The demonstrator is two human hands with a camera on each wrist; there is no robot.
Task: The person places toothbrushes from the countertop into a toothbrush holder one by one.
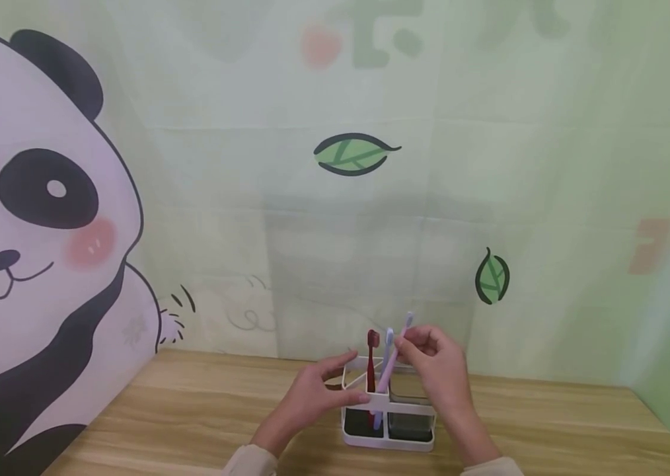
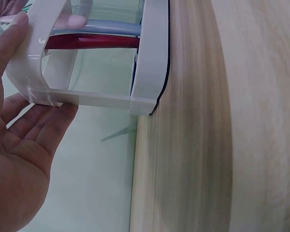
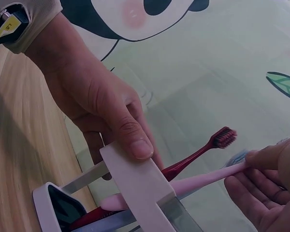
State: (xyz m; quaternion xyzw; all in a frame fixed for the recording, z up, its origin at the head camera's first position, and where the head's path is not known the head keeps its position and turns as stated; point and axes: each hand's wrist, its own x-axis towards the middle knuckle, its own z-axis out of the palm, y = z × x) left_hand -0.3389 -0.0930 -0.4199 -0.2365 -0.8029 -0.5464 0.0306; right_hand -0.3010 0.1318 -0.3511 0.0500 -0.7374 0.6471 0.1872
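Note:
My left hand (image 1: 310, 395) grips the upper rim of a white toothbrush holder (image 1: 412, 409), thumb on the front and fingers behind. Between the thumb and fingers of my right hand (image 1: 441, 367) is a pink toothbrush (image 1: 392, 365), pinched near its head and slanting down to the left. In the right wrist view its rounded handle end (image 3: 114, 202) is below the holder's upper rim, in the left compartment. A red toothbrush (image 1: 371, 365) and a light blue toothbrush (image 2: 108, 27) stand in that same compartment. A clear cup (image 1: 409, 423) occupies the right compartment.
The holder stands on a wood-grain table (image 1: 204, 410). Behind it hangs a pale green cloth backdrop (image 1: 222, 165) printed with leaves and a large panda (image 1: 73, 277). A device (image 3: 12, 21) is strapped at the left sleeve.

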